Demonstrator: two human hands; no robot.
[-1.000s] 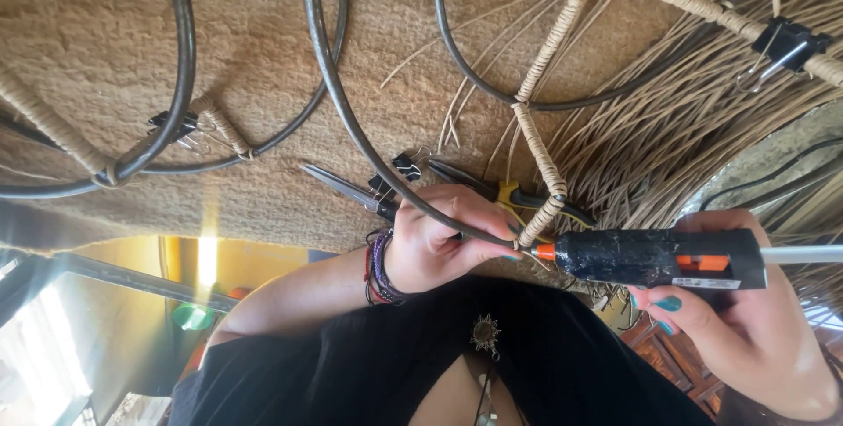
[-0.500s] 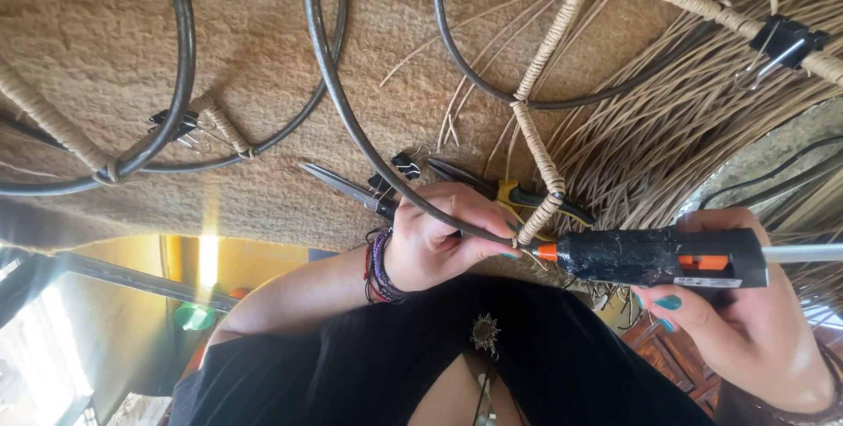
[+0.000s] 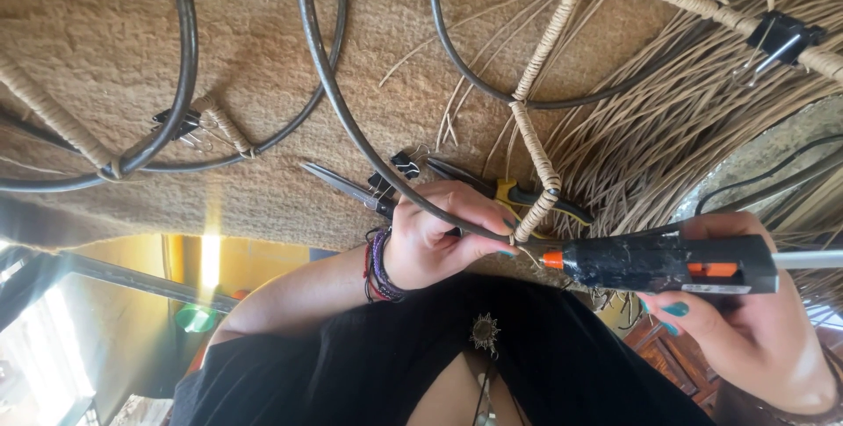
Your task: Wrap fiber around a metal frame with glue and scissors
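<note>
Across the woven mat (image 3: 263,66), a dark metal wire frame (image 3: 325,83) of curved hoops lies spread out, partly wrapped. Loose rattan strands (image 3: 667,127) fan out at the right, many unused. Several frame joints already carry tan cane wrapping: a wrapped spoke (image 3: 536,140) runs down toward the hands, another wrapped bar (image 3: 702,18) crosses top right, and short wrapped joints sit at the left (image 3: 224,127). Long stretches of hoop are bare, so the wrapping looks well short of done. Black binder clips (image 3: 781,35) pin wraps in place. Black hot glue gun (image 3: 659,263) with orange nozzle is gripped by the right hand (image 3: 746,329), fingers closed round the body, tip aimed at the lower end of the wrapped spoke. Left hand (image 3: 435,237) is curled shut, pinching the wire and wrap end just beside the nozzle. Scissors (image 3: 338,184) and yellow-handled pliers (image 3: 518,193) lie on the mat just beyond the left hand, untouched.
</note>
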